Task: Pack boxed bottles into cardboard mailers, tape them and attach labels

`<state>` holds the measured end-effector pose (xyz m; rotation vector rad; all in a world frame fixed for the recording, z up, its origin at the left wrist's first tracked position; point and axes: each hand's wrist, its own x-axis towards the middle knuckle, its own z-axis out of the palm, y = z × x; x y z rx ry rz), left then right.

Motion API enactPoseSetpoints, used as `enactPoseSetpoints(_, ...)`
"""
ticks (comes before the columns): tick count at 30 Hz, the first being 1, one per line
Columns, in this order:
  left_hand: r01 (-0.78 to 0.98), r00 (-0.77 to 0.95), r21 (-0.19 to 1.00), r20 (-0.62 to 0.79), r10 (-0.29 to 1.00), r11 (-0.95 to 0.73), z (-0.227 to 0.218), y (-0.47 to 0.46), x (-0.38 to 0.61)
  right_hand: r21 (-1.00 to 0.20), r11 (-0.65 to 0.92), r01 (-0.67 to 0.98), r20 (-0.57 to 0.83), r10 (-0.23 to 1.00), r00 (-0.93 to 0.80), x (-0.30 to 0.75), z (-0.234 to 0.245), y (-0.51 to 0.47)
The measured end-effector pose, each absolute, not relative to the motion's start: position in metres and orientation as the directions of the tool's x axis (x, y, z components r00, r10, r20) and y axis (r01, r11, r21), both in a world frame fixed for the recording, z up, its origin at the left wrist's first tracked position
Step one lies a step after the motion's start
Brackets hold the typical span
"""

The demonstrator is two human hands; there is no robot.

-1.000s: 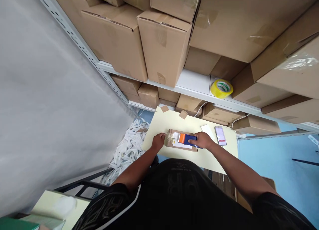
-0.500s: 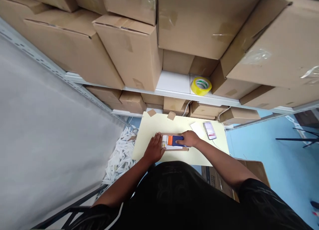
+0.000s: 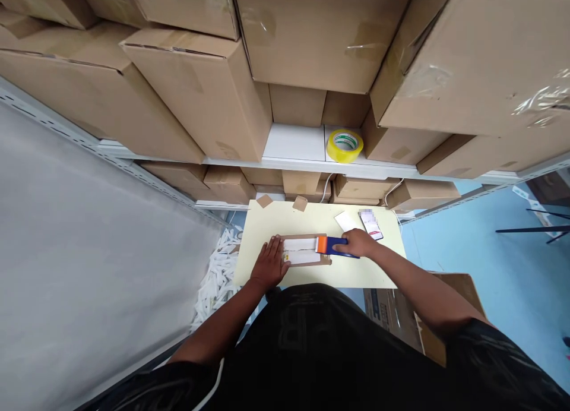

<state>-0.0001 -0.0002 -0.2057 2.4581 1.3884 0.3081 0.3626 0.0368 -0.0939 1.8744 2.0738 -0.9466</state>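
My right hand grips the blue handle of a scraper-like tool. Its broad orange head with a pale edge rests over the right end of a flat cardboard piece. Two white strips with a thin line between them show on that cardboard. Pressing flat on the cardboard's left end is my left hand, fingers stretched out and holding nothing. A small yellow mark by my left thumb is too small to read.
The cream table carries a phone, a white card and two brown scraps. Shelves with cardboard boxes and yellow tape rise behind. White strips pile on the floor at left.
My right hand has drawn the tool rightwards along the cardboard, uncovering more of the white strips. My left hand stays on the left end. The whole view has shifted slightly.
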Motion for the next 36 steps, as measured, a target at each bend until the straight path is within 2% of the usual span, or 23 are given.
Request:
enactPoseSetpoints(8,0.792,0.517,0.36,0.033,0.855,-0.493,-0.21,0.0,-0.001,-0.17,-0.006,0.985,-0.565,0.82,-0.092,0.467,-0.097,0.011)
enactPoseSetpoints(12,0.794,0.525,0.341,0.032,0.85,-0.503,-0.211,0.001,-0.001,-0.096,0.01,0.995,-0.63,0.773,-0.068,0.432,-0.123,0.024)
enactPoseSetpoints(16,0.791,0.535,0.324,0.046,0.844,-0.519,-0.214,0.001,-0.002,-0.106,-0.132,0.986,-0.719,0.694,0.015,0.379,-0.143,0.042)
enactPoseSetpoints(21,0.786,0.541,0.302,0.086,0.837,-0.539,-0.22,0.001,-0.003,-0.006,-0.26,0.966,-0.748,0.642,0.168,0.345,-0.136,0.053)
enactPoseSetpoints(26,0.778,0.551,0.281,0.124,0.826,-0.561,-0.224,0.002,-0.004,0.083,-0.298,0.951,-0.703,0.659,0.268,0.321,-0.125,0.048)
enactPoseSetpoints(36,0.765,0.543,0.331,0.129,0.83,-0.552,-0.225,0.003,-0.005,0.141,-0.283,0.949,-0.643,0.703,0.305,0.29,-0.132,0.052)
